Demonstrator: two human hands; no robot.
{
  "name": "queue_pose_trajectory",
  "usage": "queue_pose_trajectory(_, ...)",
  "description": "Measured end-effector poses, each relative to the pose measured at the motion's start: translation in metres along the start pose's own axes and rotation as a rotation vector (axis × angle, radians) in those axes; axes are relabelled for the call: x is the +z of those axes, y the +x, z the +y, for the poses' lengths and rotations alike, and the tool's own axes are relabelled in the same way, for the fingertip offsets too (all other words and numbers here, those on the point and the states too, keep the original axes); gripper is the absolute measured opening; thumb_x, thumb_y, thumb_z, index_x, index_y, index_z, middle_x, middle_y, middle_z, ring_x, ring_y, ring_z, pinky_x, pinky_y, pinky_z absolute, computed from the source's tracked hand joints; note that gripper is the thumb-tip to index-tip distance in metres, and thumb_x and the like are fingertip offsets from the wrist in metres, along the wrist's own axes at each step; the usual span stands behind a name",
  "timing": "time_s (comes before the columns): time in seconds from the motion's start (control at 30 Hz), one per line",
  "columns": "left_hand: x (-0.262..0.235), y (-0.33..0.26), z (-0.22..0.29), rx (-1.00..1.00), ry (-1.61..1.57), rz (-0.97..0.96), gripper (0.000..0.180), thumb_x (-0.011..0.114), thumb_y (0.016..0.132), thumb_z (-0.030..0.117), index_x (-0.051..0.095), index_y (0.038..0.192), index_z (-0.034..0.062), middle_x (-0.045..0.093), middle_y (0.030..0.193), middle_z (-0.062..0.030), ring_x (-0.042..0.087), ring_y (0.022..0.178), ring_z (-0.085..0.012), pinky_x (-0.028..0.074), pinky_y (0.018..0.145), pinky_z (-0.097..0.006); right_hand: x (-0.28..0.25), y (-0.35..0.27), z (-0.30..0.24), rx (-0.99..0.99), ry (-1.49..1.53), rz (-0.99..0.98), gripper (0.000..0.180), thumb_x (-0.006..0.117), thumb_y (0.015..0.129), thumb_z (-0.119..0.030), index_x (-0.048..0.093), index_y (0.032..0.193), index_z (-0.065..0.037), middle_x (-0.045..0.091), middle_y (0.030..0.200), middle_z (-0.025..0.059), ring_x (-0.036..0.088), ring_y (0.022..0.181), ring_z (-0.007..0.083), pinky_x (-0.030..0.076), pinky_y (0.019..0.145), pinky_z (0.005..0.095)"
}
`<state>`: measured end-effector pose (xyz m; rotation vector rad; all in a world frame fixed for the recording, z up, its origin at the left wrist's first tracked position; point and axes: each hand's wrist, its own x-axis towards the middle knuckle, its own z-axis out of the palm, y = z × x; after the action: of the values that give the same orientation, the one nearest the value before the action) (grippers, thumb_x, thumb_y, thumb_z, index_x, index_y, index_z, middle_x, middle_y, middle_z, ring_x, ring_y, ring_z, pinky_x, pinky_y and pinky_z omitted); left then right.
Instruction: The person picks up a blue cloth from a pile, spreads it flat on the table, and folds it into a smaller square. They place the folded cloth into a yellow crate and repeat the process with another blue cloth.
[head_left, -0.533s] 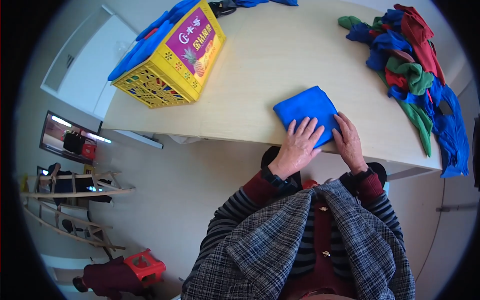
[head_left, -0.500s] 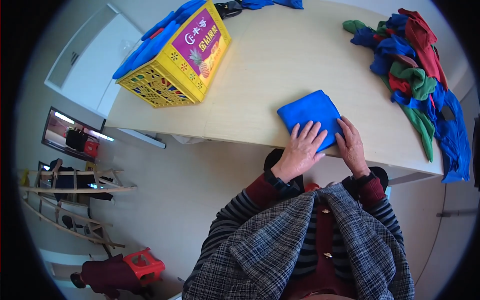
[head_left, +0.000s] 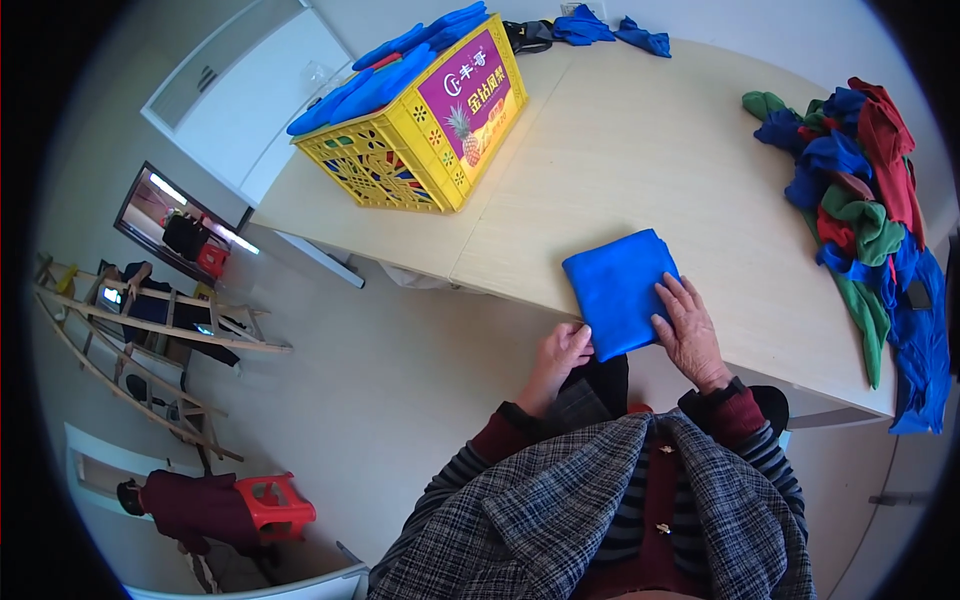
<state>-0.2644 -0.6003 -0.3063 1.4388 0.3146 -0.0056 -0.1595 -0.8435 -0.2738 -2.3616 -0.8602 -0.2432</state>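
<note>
A folded blue cloth, roughly square, lies at the table's near edge, its front corner hanging a little past that edge. At its left front corner my left hand has its fingers closed, pinching the cloth's edge. My right hand rests on the right side of the cloth with fingers stretched out and lying flat. Off to the right, a loose heap of crumpled cloths in blue, red and green spreads over the table and droops past its edge.
A yellow plastic crate filled with folded blue cloths stands at the table's left. Small blue pieces lie at the far edge. On the floor side are wooden ladders, a red stool with a seated person, and another person behind the ladders.
My left hand has gone from lying flat on the cloth to pinching its left front corner. My right hand stays on the right side. The whole view has shifted.
</note>
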Motion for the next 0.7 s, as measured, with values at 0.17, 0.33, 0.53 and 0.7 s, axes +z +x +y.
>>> queue_pose_trajectory(0.17, -0.016, 0.001, 0.012, -0.158, -0.601, -0.092, 0.050, 0.067, 0.100, 0.031, 0.052, 0.137, 0.0013, 0.063, 0.131, -0.0117, 0.062, 0.118, -0.0200, 0.051, 0.102, -0.039, 0.008, -0.003, -0.031, -0.126, 0.085, -0.096, 0.049, 0.061, 0.100, -0.027, 0.053, 0.142, -0.003, 0.045, 0.154, 0.0195, 0.039, 0.142, 0.0454, 0.037, 0.116, 0.0507)
queue_pose_trajectory(0.33, -0.040, 0.001, 0.018, -0.100, -0.453, -0.036, 0.051, 0.067, 0.098, 0.023, 0.051, 0.141, -0.0008, 0.063, 0.133, -0.0124, 0.063, 0.117, -0.0209, 0.052, 0.102, -0.039, 0.004, -0.006, -0.037, -0.156, 0.229, -0.112, 0.048, 0.063, 0.098, -0.023, 0.054, 0.140, -0.003, 0.048, 0.150, 0.0192, 0.046, 0.137, 0.0421, 0.040, 0.114, 0.0492)
queue_pose_trajectory(0.53, -0.078, 0.007, 0.177, 0.043, 0.157, -0.223, 0.049, 0.071, 0.091, 0.014, 0.056, 0.135, -0.0032, 0.068, 0.124, -0.0115, 0.068, 0.106, -0.0201, 0.056, 0.094, -0.036, -0.004, -0.023, 0.013, -0.055, 0.101, 0.087, 0.040, 0.065, 0.093, -0.013, 0.060, 0.131, -0.002, 0.056, 0.141, 0.0174, 0.052, 0.132, 0.0378, 0.042, 0.112, 0.0470)
queue_pose_trajectory(0.7, -0.109, 0.048, 0.328, 0.201, 0.359, -0.146, 0.054, 0.071, 0.091, 0.015, 0.052, 0.138, -0.0022, 0.066, 0.127, -0.0140, 0.068, 0.109, -0.0223, 0.059, 0.094, -0.036, -0.010, -0.025, 0.013, -0.021, -0.051, 0.136, 0.034, 0.065, 0.091, -0.009, 0.064, 0.124, -0.001, 0.061, 0.134, 0.0156, 0.052, 0.132, 0.0355, 0.042, 0.112, 0.0467)
